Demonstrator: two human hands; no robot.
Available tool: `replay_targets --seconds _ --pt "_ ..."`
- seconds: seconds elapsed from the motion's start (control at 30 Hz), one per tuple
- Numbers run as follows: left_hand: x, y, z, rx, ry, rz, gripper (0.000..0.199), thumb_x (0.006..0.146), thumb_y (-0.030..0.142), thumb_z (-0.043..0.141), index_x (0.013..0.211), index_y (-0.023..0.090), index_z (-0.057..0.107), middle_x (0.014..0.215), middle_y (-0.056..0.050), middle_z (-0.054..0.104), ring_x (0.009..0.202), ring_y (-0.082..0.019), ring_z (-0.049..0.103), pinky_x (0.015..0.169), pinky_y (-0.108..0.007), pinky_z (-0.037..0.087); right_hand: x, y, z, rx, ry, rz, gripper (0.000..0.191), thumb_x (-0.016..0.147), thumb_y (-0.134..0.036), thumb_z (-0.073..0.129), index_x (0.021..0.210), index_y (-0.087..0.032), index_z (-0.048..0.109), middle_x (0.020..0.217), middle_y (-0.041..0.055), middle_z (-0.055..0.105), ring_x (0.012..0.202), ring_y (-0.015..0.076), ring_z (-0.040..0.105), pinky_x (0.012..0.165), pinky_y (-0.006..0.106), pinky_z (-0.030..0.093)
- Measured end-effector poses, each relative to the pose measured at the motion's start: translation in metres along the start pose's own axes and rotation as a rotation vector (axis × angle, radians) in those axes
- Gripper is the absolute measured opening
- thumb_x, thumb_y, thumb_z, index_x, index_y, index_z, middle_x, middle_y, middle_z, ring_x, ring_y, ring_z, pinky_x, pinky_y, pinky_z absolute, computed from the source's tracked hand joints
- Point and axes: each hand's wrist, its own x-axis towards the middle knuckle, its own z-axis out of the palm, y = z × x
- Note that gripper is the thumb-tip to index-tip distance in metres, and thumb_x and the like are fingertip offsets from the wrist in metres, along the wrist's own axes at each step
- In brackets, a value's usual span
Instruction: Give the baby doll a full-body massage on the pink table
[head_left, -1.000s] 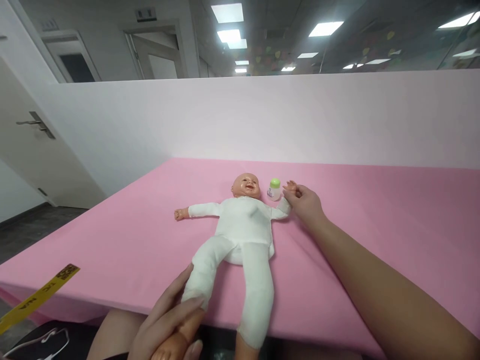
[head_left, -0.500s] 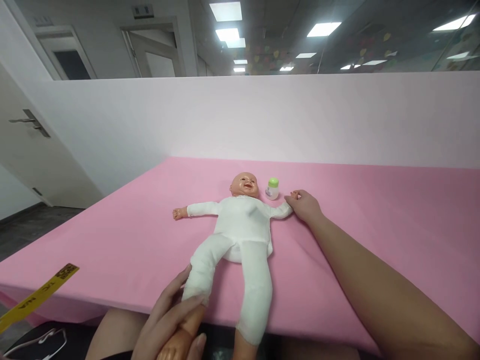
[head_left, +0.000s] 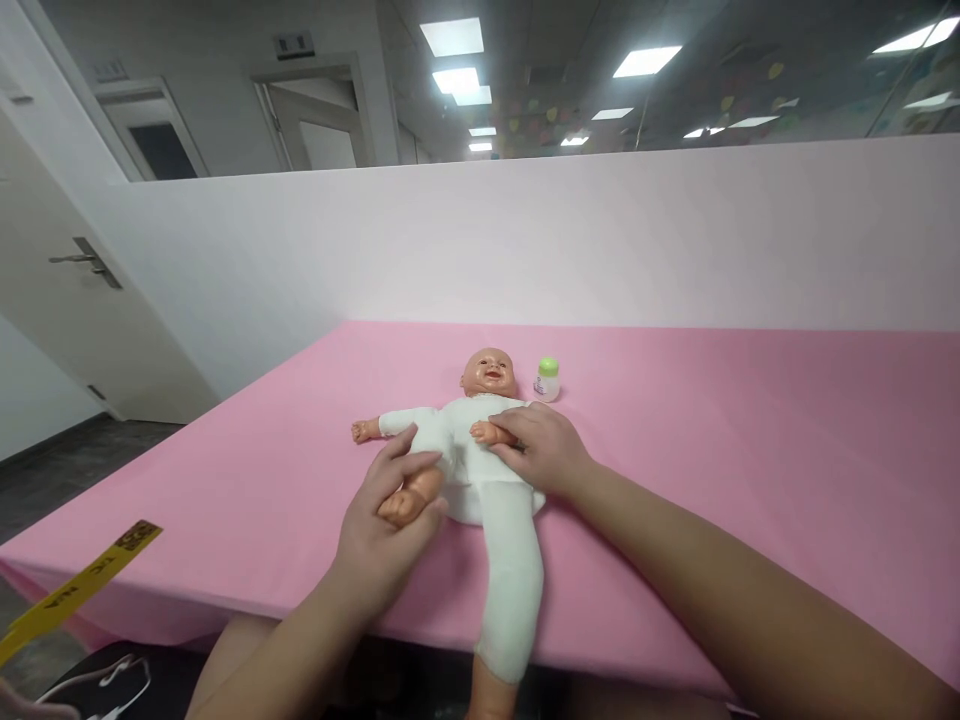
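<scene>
A baby doll (head_left: 469, 440) with a white cloth body lies on its back on the pink-covered table, its head toward the far side. My left hand (head_left: 390, 515) is wrapped round the doll's foot on the left, with that leg bent up over the belly. My right hand (head_left: 544, 447) grips the doll's arm on the right near the wrist, holding it across the chest. The doll's other arm lies stretched out to the left. Its other leg points toward me, the foot hanging past the near table edge.
A small jar (head_left: 547, 381) with a green lid stands beside the doll's head. A pink cloth (head_left: 712, 430) covers the table, which meets a white wall (head_left: 600, 240). A yellow tag (head_left: 82, 590) juts in at lower left, near a white cable (head_left: 127, 685).
My left hand has pushed the doll's leg up from the table's near edge to the belly. My right hand has brought the doll's arm inward from the side onto its chest.
</scene>
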Motion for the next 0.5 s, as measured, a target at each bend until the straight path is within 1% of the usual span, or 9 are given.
replay_targets --seconds 0.07,0.13,0.2,0.27,0.33,0.4,0.5 --pt "0.016 -0.004 0.008 -0.025 -0.025 -0.047 0.040 0.084 0.036 0.077 0.122 0.027 0.075 0.163 -0.008 0.047 0.154 -0.036 0.038 0.127 -0.056 0.030 0.000 0.004 0.004 -0.008 0.003 -0.056 0.022 0.097 -0.033 0.071 0.117 -0.028 0.077 0.108 0.0026 0.080 0.103 0.0241 0.071 0.096 0.040 0.051" --pt "0.030 -0.008 0.014 -0.084 -0.049 -0.102 0.039 0.084 0.036 0.077 0.121 0.027 0.075 0.162 -0.009 0.048 0.152 -0.035 0.040 0.125 -0.057 0.032 -0.001 0.008 0.006 -0.029 0.014 -0.085 0.024 0.097 -0.035 0.071 0.120 -0.029 0.078 0.115 0.0045 0.079 0.106 0.0252 0.070 0.099 0.042 0.051" --pt "0.039 -0.011 0.019 -0.147 -0.070 -0.146 0.039 0.083 0.035 0.076 0.121 0.026 0.075 0.161 -0.009 0.049 0.151 -0.036 0.042 0.123 -0.057 0.034 -0.003 0.011 0.006 -0.070 0.020 -0.091 0.026 0.098 -0.038 0.071 0.121 -0.029 0.080 0.123 0.0068 0.077 0.110 0.0274 0.068 0.100 0.044 0.051" --pt "0.041 -0.014 0.020 -0.177 -0.069 -0.167 0.039 0.083 0.033 0.075 0.121 0.026 0.075 0.161 -0.009 0.049 0.150 -0.036 0.043 0.123 -0.057 0.034 -0.004 0.010 0.006 -0.110 0.007 -0.087 0.028 0.099 -0.037 0.069 0.123 -0.029 0.079 0.129 0.0083 0.074 0.115 0.0295 0.066 0.102 0.046 0.051" --pt "0.039 -0.016 0.017 -0.179 -0.052 -0.158 0.039 0.083 0.033 0.075 0.121 0.025 0.074 0.162 -0.010 0.049 0.150 -0.036 0.044 0.123 -0.058 0.033 -0.004 0.009 0.007 -0.128 0.005 -0.062 0.032 0.098 -0.033 0.068 0.128 -0.028 0.077 0.132 0.0088 0.073 0.116 0.0306 0.065 0.104 0.047 0.050" --pt "0.031 -0.017 0.012 -0.173 -0.030 -0.125 0.039 0.083 0.034 0.075 0.120 0.025 0.074 0.161 -0.010 0.050 0.150 -0.037 0.044 0.124 -0.058 0.032 -0.004 0.008 0.009 -0.123 0.025 -0.012 0.035 0.096 -0.028 0.067 0.130 -0.025 0.074 0.129 0.0092 0.074 0.115 0.0308 0.065 0.104 0.048 0.050" --pt "0.011 -0.018 0.003 -0.157 0.024 -0.069 0.039 0.084 0.034 0.076 0.122 0.025 0.074 0.161 -0.010 0.051 0.151 -0.036 0.043 0.126 -0.056 0.032 -0.001 0.012 0.009 -0.081 0.062 0.110 0.027 0.097 -0.028 0.065 0.121 -0.025 0.076 0.114 0.0073 0.078 0.106 0.0289 0.067 0.100 0.046 0.051"
